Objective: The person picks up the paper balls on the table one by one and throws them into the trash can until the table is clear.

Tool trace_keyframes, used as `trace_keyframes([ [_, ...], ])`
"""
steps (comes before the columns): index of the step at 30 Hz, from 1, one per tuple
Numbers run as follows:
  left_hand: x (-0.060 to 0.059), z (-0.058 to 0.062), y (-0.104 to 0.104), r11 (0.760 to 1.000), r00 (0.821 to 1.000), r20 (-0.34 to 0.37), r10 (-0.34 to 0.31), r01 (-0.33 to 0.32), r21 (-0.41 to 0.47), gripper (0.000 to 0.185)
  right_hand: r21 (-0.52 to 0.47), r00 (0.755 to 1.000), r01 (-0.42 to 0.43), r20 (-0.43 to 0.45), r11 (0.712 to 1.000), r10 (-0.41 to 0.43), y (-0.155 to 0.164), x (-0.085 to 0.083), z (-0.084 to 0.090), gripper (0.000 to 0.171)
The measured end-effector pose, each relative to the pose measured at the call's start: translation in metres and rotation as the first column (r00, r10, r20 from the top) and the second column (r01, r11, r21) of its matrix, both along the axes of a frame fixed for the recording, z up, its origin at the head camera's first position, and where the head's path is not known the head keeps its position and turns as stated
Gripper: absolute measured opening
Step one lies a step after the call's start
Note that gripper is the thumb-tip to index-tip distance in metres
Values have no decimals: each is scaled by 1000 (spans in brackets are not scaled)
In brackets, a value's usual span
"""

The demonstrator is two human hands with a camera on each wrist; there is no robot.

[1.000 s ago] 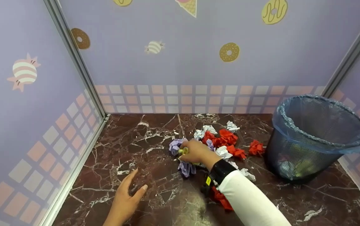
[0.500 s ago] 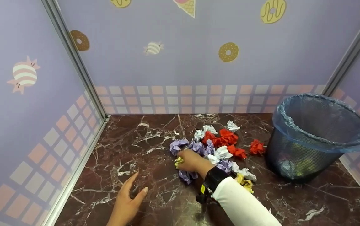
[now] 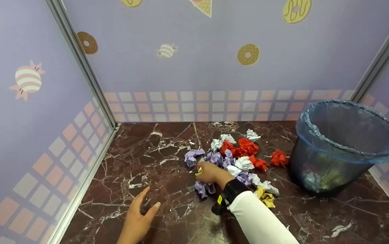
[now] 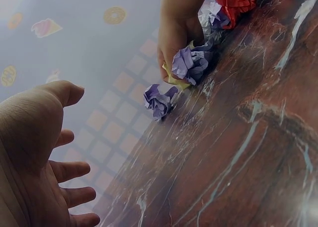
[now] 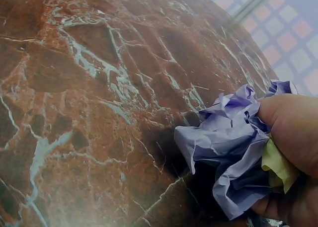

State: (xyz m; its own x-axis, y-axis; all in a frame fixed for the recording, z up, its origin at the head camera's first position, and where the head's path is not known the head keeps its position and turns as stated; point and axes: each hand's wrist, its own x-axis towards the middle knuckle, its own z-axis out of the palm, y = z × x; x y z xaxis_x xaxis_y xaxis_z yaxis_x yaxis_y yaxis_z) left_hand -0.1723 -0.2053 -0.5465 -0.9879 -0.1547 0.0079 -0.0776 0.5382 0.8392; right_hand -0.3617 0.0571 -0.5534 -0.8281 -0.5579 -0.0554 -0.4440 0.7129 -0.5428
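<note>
We see lilac sweet-patterned walls (image 3: 194, 67) around a marble floor (image 3: 167, 142). Far right stands a lined mesh bin (image 3: 343, 145) (some scraps inside). Our right hand (image 3: 211, 172) grips purple-and-yellow crumpled paper (image 5: 228, 152) at the pile's near-left; our left hand (image 3: 136, 220) rests spread.

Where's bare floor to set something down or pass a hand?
Bare marble floor lies between the left wall and the paper pile, beyond the left hand. More shows in front of the bin. It is crowded from the right hand across to the bin.
</note>
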Motion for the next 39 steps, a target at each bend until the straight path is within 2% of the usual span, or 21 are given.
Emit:
trace_keyframes([
  [4, -1, 1, 2, 1000, 1000, 0, 7, -7, -9, 76, -31, 1000, 14, 9, 999, -13, 3, 0, 1, 25],
  [9, -1, 3, 4, 1000, 1000, 0, -1, 1, 1, 77, -196, 999, 38, 37, 980, -31, 10, -1, 1, 14],
  [15, 1, 3, 4, 1000, 1000, -2, -3, 3, 7, 79, -300, 986, 113, 153, 947, -69, 13, -1, -1, 18],
  [18, 2, 3, 4, 1000, 1000, -1, 5, -5, 8, 78, -342, 969, 176, 225, 923, -101, 12, -1, -4, 20],
  [23, 4, 2, 4, 1000, 1000, -5, 21, -21, 15, 78, -435, 928, 285, 348, 854, -133, 12, 2, -4, 23],
  [25, 5, 1, 4, 1000, 1000, -6, 22, -22, 17, 78, -462, 922, 302, 365, 834, -132, 13, 3, -6, 23],
  [28, 6, 0, 4, 1000, 1000, 5, 19, -19, 22, 79, -471, 931, 288, 342, 834, -129, 12, 4, -7, 23],
  [30, 6, 0, 4, 1000, 1000, 13, 19, -20, 24, 78, -457, 947, 254, 296, 852, -124, 10, 4, -5, 21],
  [35, 8, 0, 8, 999, 999, -18, 28, -28, 22, 73, -358, 990, 142, 75, 923, -123, 8, 7, 4, 15],
  [39, 10, -1, 11, 999, 999, -33, 26, -25, 29, 70, -314, 988, 98, -81, 944, -130, 7, 8, 14, 13],
])
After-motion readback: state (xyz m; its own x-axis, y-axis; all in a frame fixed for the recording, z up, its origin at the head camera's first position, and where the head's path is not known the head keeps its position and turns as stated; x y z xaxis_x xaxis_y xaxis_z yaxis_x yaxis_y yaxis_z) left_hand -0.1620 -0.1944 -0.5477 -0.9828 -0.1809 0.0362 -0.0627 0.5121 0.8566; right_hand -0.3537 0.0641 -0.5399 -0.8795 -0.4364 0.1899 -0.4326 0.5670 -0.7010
